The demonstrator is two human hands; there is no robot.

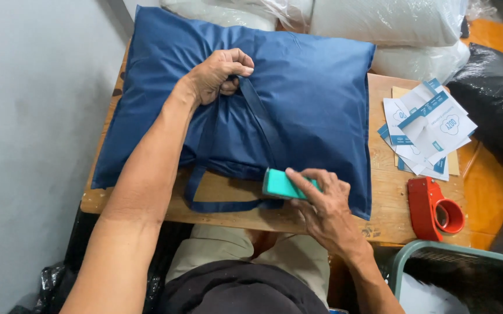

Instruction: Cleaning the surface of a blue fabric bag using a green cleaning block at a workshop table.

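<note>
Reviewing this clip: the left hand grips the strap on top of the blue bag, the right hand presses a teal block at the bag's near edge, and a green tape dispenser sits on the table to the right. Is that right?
Not quite. The tape dispenser is red, not green, as the head view shows. The rest holds: the left hand grips the strap on the blue bag, the right hand presses the teal block at its near edge, and the dispenser sits on the table to the right.

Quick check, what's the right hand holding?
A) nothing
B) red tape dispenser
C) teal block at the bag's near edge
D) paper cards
C: the right hand grips a small teal block at the near edge of the blue bag, while the red tape dispenser and the paper cards lie untouched on the wooden table.
</note>
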